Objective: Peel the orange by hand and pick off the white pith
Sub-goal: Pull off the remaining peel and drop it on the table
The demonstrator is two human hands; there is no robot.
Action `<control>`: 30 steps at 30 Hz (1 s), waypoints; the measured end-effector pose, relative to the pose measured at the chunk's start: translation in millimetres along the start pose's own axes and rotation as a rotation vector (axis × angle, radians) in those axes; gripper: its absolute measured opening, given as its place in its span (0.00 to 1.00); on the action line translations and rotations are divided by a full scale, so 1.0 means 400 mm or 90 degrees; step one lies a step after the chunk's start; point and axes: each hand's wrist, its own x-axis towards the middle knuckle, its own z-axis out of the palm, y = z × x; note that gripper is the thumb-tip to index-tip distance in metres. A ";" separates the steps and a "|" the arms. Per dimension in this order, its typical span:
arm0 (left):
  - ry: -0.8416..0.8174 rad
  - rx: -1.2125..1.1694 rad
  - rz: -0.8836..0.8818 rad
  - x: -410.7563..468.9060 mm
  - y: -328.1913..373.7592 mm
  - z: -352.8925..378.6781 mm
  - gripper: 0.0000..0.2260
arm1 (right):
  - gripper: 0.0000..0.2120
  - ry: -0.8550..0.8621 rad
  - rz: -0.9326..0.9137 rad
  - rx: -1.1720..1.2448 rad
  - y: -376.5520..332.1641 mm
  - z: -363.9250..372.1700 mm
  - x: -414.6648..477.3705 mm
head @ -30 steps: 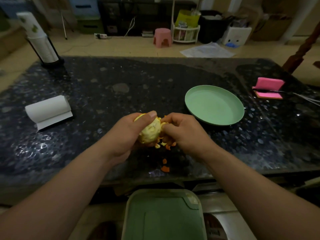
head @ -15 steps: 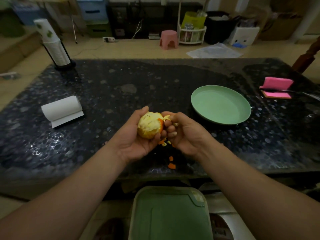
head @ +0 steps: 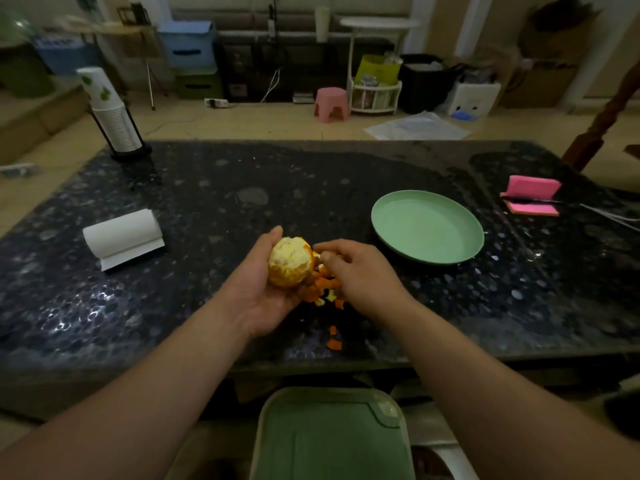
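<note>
My left hand (head: 258, 292) cups a mostly peeled orange (head: 289, 261), pale with white pith on top and a strip of orange skin left on its right side. My right hand (head: 360, 271) is just to its right, fingertips pinching at the peel on the fruit's right edge. Torn peel pieces (head: 323, 289) lie in a small heap on the dark speckled table (head: 207, 306) under both hands, with two more scraps (head: 334, 341) nearer the front edge.
A green plate (head: 427, 226) stands to the right of my hands. A white paper roll (head: 123, 237) lies at the left, a cup stack (head: 112, 116) at the back left, a pink sponge (head: 531, 195) at the far right. A green bin (head: 332, 434) sits below the table's front edge.
My left hand has turned the orange so its pith-covered top faces up. My right hand has rolled over, knuckles up, and stays at the fruit's right side.
</note>
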 end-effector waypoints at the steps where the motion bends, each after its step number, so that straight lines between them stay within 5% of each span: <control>1: -0.005 0.000 0.008 -0.002 0.000 0.003 0.23 | 0.10 -0.004 -0.004 0.012 -0.010 -0.004 -0.006; 12: -0.003 0.081 0.058 -0.006 0.001 0.019 0.19 | 0.08 -0.019 -0.053 -0.025 -0.033 -0.048 -0.017; 21: -0.012 0.183 0.095 -0.002 -0.009 0.013 0.23 | 0.10 -0.049 -0.165 -0.282 -0.045 -0.066 -0.022; 30: 0.000 0.241 0.157 0.015 -0.027 0.021 0.16 | 0.04 0.024 -0.135 -0.179 -0.023 -0.033 -0.019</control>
